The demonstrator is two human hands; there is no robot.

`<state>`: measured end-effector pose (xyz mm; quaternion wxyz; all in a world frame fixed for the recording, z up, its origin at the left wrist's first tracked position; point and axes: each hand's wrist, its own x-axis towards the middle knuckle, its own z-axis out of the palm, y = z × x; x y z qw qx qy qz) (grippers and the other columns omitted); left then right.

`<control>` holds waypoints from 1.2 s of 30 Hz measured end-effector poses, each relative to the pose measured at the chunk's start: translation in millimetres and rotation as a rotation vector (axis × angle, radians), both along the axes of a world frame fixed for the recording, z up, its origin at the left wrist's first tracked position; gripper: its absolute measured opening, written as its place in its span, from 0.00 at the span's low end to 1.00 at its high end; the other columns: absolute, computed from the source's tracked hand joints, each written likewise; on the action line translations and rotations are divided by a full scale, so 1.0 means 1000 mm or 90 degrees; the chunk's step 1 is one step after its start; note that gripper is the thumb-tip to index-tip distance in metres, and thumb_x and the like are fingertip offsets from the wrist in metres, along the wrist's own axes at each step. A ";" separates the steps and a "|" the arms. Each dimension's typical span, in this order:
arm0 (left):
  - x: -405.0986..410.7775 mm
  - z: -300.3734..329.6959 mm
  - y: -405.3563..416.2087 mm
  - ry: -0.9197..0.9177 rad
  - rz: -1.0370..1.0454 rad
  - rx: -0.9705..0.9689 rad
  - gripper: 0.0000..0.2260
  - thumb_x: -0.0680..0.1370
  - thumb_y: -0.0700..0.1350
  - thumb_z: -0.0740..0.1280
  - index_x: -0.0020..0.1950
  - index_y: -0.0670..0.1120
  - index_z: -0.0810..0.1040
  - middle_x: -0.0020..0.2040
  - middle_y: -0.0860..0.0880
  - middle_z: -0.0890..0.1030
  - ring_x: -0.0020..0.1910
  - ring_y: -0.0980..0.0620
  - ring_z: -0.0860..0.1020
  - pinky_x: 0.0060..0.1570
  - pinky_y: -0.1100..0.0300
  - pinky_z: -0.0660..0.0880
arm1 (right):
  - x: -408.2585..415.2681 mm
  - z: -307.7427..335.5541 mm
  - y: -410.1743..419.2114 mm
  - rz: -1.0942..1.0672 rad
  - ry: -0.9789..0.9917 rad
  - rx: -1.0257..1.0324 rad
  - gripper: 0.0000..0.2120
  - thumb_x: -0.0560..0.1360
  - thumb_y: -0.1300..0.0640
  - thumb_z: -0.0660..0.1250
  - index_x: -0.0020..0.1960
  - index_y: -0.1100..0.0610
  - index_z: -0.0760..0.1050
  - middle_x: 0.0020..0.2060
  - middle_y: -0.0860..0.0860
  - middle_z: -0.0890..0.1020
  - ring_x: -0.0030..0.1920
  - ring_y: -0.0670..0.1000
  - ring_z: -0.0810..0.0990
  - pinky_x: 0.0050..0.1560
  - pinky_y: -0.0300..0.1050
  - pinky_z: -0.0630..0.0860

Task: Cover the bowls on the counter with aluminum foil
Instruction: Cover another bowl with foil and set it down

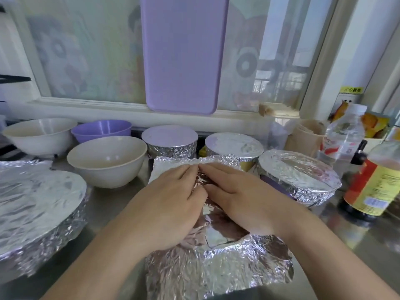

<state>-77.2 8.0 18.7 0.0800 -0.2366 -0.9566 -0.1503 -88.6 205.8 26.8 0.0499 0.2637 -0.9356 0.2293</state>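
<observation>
While three bare bowls (107, 160) wait at back left, the left hand (173, 204) and right hand (244, 202) press flat, fingers straight, on the foil sheet (216, 267) at centre counter (346, 239).

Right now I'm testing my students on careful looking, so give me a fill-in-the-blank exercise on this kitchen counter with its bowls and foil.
1. Both hands, the left hand and the right hand, press flat on a crinkled sheet of aluminium ____.
2. The number of bowls with no cover is ____.
3. The small uncovered plastic bowl at the back is ____ in colour.
4. The flat rectangular board leaning against the window is ____.

Missing words: foil; three; purple; purple
</observation>
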 end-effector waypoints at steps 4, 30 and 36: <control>0.000 0.008 0.000 -0.029 -0.013 -0.009 0.28 0.81 0.57 0.41 0.72 0.49 0.69 0.73 0.55 0.68 0.73 0.56 0.65 0.72 0.55 0.66 | 0.003 0.002 0.000 -0.013 -0.011 0.007 0.19 0.88 0.46 0.56 0.78 0.41 0.66 0.74 0.35 0.70 0.74 0.41 0.68 0.75 0.49 0.67; 0.005 -0.016 -0.020 -0.003 -0.029 0.388 0.22 0.78 0.58 0.64 0.72 0.62 0.76 0.73 0.72 0.67 0.75 0.65 0.67 0.70 0.48 0.74 | 0.026 0.009 -0.006 -0.260 0.052 -0.075 0.27 0.81 0.32 0.56 0.36 0.53 0.70 0.34 0.49 0.76 0.38 0.53 0.75 0.34 0.49 0.63; 0.002 -0.017 -0.024 0.093 -0.011 0.423 0.14 0.81 0.50 0.63 0.64 0.54 0.82 0.67 0.63 0.77 0.70 0.62 0.73 0.66 0.73 0.66 | 0.022 0.010 -0.001 -0.287 0.091 -0.072 0.28 0.78 0.30 0.58 0.42 0.55 0.78 0.34 0.50 0.81 0.41 0.55 0.80 0.43 0.52 0.77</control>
